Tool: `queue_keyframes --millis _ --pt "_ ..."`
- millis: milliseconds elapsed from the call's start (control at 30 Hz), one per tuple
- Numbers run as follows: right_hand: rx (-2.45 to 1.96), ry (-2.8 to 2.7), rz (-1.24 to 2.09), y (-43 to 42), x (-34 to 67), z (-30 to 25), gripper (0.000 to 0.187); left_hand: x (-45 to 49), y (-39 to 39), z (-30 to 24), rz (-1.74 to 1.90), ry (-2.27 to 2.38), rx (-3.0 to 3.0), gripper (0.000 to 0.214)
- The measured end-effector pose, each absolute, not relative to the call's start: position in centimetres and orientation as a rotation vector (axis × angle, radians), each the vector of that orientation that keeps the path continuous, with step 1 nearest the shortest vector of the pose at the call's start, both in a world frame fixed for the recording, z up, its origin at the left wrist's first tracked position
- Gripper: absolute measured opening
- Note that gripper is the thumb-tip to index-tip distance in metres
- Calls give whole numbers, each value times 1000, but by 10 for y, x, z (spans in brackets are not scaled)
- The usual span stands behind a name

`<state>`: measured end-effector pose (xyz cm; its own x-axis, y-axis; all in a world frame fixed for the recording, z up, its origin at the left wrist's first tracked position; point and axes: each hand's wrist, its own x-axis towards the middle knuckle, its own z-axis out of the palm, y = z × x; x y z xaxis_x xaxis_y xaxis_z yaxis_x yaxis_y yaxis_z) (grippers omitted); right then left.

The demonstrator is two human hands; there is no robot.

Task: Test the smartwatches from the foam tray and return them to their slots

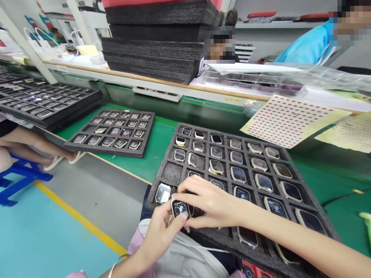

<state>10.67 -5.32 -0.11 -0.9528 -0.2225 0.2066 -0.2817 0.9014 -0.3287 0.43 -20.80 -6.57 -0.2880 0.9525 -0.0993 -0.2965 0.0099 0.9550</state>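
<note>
My left hand [158,231] comes up from below and grips a small square smartwatch body [179,208] with a lit screen, thumb against its edge. My right hand [211,202] reaches in from the right, its fingers curled over the same watch body at the near left corner of a black foam tray [171,173]. The tray holds several watch bodies in its square pockets, such as a silver one [162,193] just left of my hands.
A second foam tray [113,133] of watch bodies lies on the green bench to the left, more trays [43,102] beyond it. Stacked foam trays [156,42] stand at the back. Yellow sheets of red dot stickers [290,121] lie right. Other people sit nearby.
</note>
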Motion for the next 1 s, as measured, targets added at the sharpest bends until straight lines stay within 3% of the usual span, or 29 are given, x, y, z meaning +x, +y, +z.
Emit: queue_keyframes --millis 400,767,1000 --pt "374 -2874 527 -57 106 -1 33 4 -210 -64 1481 1223 767 29" --pt "224 -2758 735 -66 114 -13 45 0 -211 -67 1495 1182 764 30" --pt "218 -2820 619 -68 114 -4 46 -1 -213 -62 1470 1153 779 30"
